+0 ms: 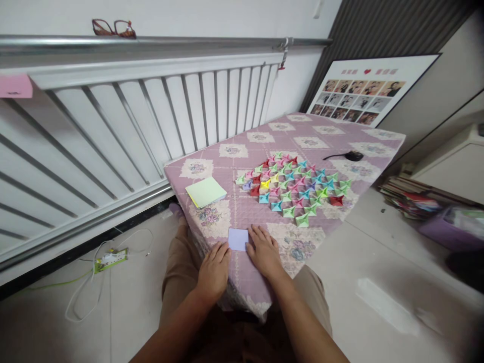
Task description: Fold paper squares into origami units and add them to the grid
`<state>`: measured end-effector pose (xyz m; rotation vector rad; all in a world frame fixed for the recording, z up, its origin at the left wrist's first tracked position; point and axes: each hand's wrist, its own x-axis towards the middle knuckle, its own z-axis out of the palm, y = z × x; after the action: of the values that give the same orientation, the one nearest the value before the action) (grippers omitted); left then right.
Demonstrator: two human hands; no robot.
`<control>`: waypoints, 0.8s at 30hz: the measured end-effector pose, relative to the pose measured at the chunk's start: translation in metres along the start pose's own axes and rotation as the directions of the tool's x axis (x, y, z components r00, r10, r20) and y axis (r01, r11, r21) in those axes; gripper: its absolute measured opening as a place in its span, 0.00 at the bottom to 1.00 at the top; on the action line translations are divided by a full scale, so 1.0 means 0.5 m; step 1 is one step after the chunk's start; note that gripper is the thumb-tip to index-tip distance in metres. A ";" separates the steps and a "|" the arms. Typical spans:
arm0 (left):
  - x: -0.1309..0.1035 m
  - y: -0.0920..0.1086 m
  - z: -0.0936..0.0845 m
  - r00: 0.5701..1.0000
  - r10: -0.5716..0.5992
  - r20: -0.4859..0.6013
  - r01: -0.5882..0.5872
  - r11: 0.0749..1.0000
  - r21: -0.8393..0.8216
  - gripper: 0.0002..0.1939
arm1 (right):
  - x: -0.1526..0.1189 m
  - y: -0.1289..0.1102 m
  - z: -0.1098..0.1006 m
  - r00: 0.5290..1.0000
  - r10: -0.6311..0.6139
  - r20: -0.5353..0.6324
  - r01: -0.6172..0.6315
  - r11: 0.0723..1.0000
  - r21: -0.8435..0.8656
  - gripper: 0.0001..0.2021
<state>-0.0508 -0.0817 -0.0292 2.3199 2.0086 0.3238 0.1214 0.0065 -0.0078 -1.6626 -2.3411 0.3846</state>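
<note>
A small lavender sheet of paper (238, 239) lies flat near the front of the cloth-covered table. At its left edge rest the fingertips of my left hand (216, 269), stretched forward on the cloth. My right hand (264, 250) lies along the right edge with its fingers out flat and the thumb at the paper's lower right corner. Neither hand grips anything. Beyond them stand rows of small folded paper stars (289, 185) in green, pink, red, blue and yellow. To the left is a stack of square paper sheets (206, 191), pale green on top.
A patterned purple tablecloth (242, 277) covers the table beside a white radiator (151, 111). A dark object with a thin handle (354, 156) lies at the far right. Glasses (114, 28) rest on the pipe. On the floor are a power strip (111, 260) and cables.
</note>
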 end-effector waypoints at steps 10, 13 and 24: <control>-0.005 -0.001 0.015 0.996 0.007 -0.084 -0.011 0.999 -0.046 0.24 | 0.003 0.017 0.003 0.987 0.024 -0.157 0.023 0.957 0.289 0.19; -0.005 0.000 0.014 0.996 0.004 -0.087 -0.008 0.999 -0.045 0.24 | 0.001 0.016 0.003 0.986 0.016 -0.167 0.032 0.958 0.284 0.19; -0.004 0.001 0.013 0.998 0.005 -0.066 -0.008 0.999 -0.045 0.23 | -0.003 0.019 -0.003 0.971 0.031 -0.238 0.080 0.894 0.441 0.10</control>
<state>-0.0493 -0.0829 -0.0357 2.3185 2.0008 0.4475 0.1309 0.0081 -0.0097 -1.3686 -1.9113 0.6269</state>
